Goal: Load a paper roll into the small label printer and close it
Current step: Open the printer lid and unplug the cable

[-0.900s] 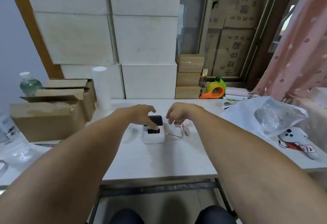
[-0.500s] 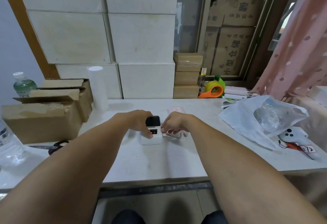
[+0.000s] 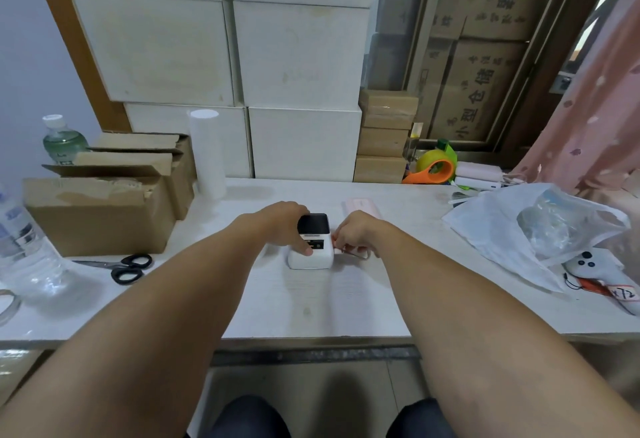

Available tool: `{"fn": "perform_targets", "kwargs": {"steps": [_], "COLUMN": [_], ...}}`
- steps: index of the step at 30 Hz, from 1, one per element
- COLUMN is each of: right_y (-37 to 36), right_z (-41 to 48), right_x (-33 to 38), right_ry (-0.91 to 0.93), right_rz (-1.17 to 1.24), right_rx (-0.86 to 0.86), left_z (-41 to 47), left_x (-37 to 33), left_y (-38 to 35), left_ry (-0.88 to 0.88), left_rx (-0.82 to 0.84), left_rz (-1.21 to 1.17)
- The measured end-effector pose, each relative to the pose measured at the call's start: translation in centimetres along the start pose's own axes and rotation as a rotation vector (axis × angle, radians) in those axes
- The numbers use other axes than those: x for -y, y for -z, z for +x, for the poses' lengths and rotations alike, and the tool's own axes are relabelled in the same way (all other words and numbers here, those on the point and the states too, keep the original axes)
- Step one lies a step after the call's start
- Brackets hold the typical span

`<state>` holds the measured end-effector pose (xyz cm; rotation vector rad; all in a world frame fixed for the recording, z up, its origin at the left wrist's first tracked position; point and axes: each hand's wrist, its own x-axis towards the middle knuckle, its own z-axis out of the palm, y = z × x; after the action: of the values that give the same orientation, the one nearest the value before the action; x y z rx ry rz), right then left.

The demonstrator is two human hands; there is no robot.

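Observation:
The small white label printer (image 3: 313, 257) with a black top panel sits in the middle of the white table (image 3: 311, 306). My left hand (image 3: 285, 226) grips its left side, thumb pressed on the front face. My right hand (image 3: 353, 233) is curled against its right side, fingers at the printer's edge, above a thin cord or strap. Whether the lid is open I cannot tell. A tall white paper roll (image 3: 207, 150) stands upright at the back left. No roll is visible in either hand.
Open cardboard boxes (image 3: 104, 209) and water bottles (image 3: 24, 250) stand at left, black scissors (image 3: 128, 266) in front of them. A pink pack (image 3: 360, 207) lies behind the printer. A plastic bag (image 3: 533, 229), a white controller (image 3: 602, 275) and an orange tape dispenser (image 3: 433, 169) are at right.
My right hand has come in from behind the printer to its right side. My left hand has slid from the top to the left side, thumb on the front.

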<state>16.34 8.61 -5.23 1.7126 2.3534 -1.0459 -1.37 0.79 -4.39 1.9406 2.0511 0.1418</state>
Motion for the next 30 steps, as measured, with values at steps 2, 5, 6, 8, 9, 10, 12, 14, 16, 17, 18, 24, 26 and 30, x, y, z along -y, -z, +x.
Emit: {"fn": "perform_targets", "kwargs": {"steps": [2,5,6,8,9,10,12,14,16,17,18,24,26,30], "right_y": [0.1,-0.3,-0.4,-0.7,-0.8,-0.9,-1.1,-1.4,-1.6,-1.8,-1.8,-1.7,-1.5,-1.1], "right_z": [-0.1,0.4,0.7,0.8,0.8,0.9,0.9,0.9,1.0,0.9,0.9,1.3,1.4,1.2], "right_x": [0.0,0.3,0.3,0.6,0.6,0.7,0.8,0.9,0.9,0.9,0.8,0.2,0.0,-0.3], "right_ry": [-0.025,-0.019,-0.015,-0.012,-0.009,-0.004,0.003,0.020,0.044,0.055,0.067,0.097,0.113,0.127], "right_rz": [0.014,0.021,0.017,0.005,-0.006,-0.017,-0.037,-0.061,-0.078,-0.084,-0.091,-0.091,-0.097,-0.110], "right_rx": [-0.013,-0.047,-0.057,-0.077,-0.085,-0.094,-0.106,-0.124,-0.150,-0.161,-0.169,-0.171,-0.168,-0.115], "left_z": [0.0,0.2,0.2,0.3,0.4,0.4,0.6,0.6,0.6,0.6,0.6,1.2,1.5,1.7], "left_x": [0.1,0.2,0.3,0.2,0.2,0.3,0.4,0.4,0.5,0.5,0.5,0.6,0.8,0.9], "left_y": [-0.1,-0.2,-0.2,-0.1,-0.1,-0.1,-0.1,0.0,0.0,0.0,0.0,1.0,1.2,1.4], "left_ry": [-0.004,-0.009,-0.009,-0.002,0.004,0.007,0.008,0.009,0.013,0.014,0.015,0.012,-0.007,-0.054], "left_rx": [-0.010,-0.024,-0.027,-0.030,-0.030,-0.030,-0.030,-0.032,-0.034,-0.033,-0.034,-0.016,-0.049,-0.055], "left_rz": [-0.008,-0.010,-0.007,-0.004,-0.003,0.001,0.005,0.003,0.006,0.010,0.018,-0.009,-0.014,0.111]}}
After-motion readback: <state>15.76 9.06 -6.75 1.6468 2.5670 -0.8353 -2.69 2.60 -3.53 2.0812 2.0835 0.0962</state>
